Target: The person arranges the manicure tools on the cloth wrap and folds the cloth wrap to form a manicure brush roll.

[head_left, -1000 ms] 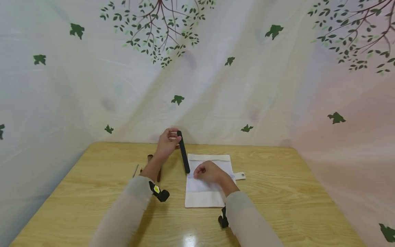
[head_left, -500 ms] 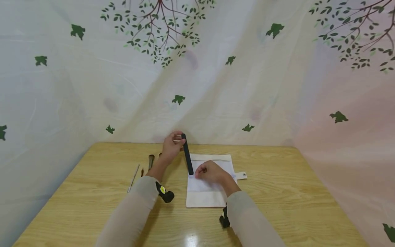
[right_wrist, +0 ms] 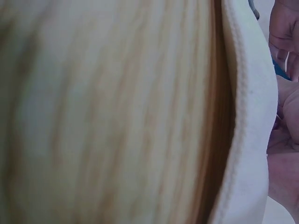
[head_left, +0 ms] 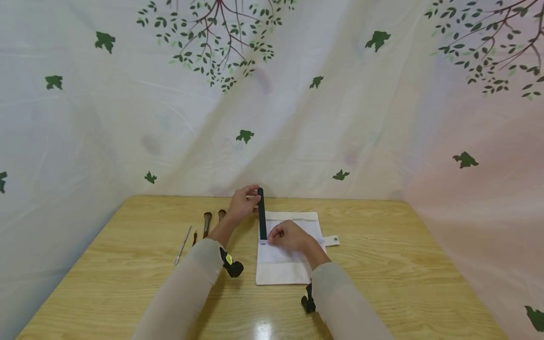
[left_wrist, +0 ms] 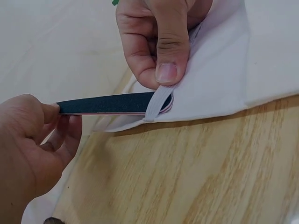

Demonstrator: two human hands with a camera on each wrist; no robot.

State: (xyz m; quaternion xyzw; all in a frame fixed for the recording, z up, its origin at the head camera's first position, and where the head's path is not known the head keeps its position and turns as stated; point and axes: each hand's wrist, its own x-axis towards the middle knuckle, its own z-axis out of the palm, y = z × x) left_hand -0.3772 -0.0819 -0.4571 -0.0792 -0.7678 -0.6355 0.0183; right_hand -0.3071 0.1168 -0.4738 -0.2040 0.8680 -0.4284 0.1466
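Observation:
My left hand (head_left: 244, 203) pinches one end of a long black nail file (left_wrist: 110, 103), which shows a pale and red edge in the left wrist view. The file's rounded far end lies under a white elastic band (left_wrist: 157, 103), its tip just showing past it. Thumb and fingers of my right hand (left_wrist: 161, 37) pinch that band beside the file. Beneath them a white fabric case (head_left: 280, 274) lies unfolded on the table. In the right wrist view the case (right_wrist: 250, 116) covers much of the right hand (right_wrist: 285, 140).
Left of the case lie two brushes (head_left: 207, 222) with dark heads, partly behind the left forearm, plus a small brown-handled tool (head_left: 195, 237) and a thin silvery stick (head_left: 182, 245). A snap strap (head_left: 331, 241) sticks out on the case's right. A printed curtain (head_left: 289, 141) hangs behind the table.
My left hand has moved right and slightly nearer, bringing the nail file upright over the case's left edge and its tip under the band. The right hand has stayed in place.

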